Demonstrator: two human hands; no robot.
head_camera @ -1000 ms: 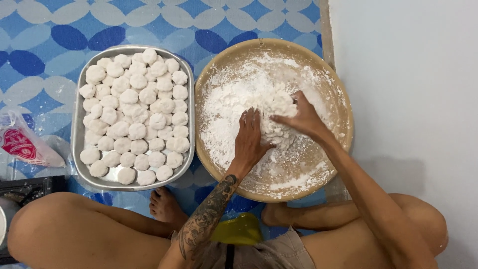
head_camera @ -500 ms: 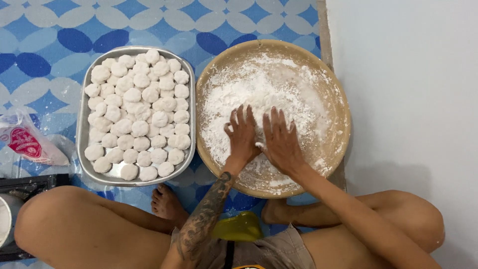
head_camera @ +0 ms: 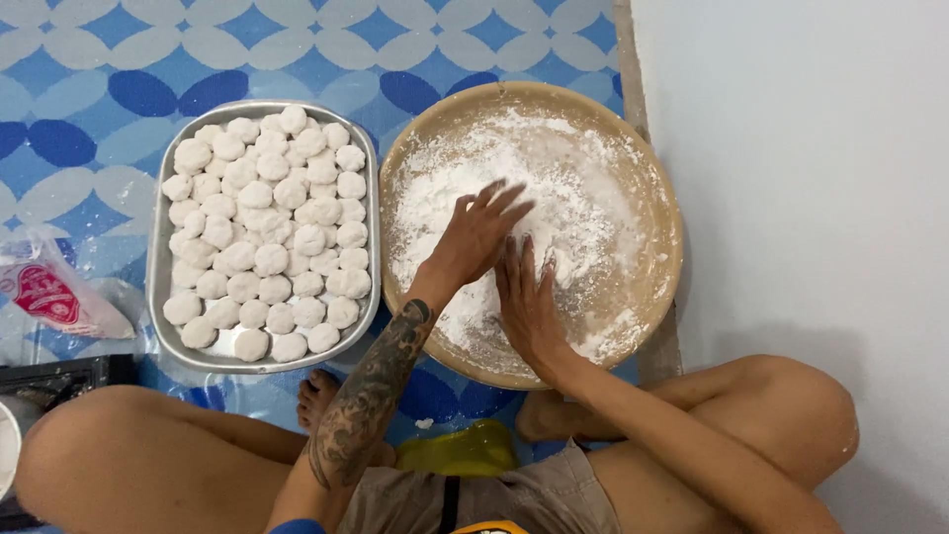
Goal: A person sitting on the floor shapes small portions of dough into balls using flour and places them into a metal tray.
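Observation:
A round wooden tray [head_camera: 660, 297] lies on the floor in front of me, dusted with white flour [head_camera: 578, 188]. My left hand [head_camera: 478, 233] rests flat on the flour near the tray's middle, fingers spread and pointing up and right. My right hand [head_camera: 527, 304] lies flat beside it, a little nearer to me, fingers together. Neither hand holds anything. To the left sits a rectangular metal tray [head_camera: 158, 297] filled with several round white dough balls [head_camera: 262, 227].
I sit cross-legged on a blue and white patterned floor mat [head_camera: 89, 89]. A white wall [head_camera: 811, 178] rises close on the right. A plastic bag with red print [head_camera: 49, 297] lies at the left edge. A yellow cloth [head_camera: 460, 450] lies by my feet.
Both hands have slid over the flour: the left went up and right toward the middle, the right pulled down toward me and now lies next to the left.

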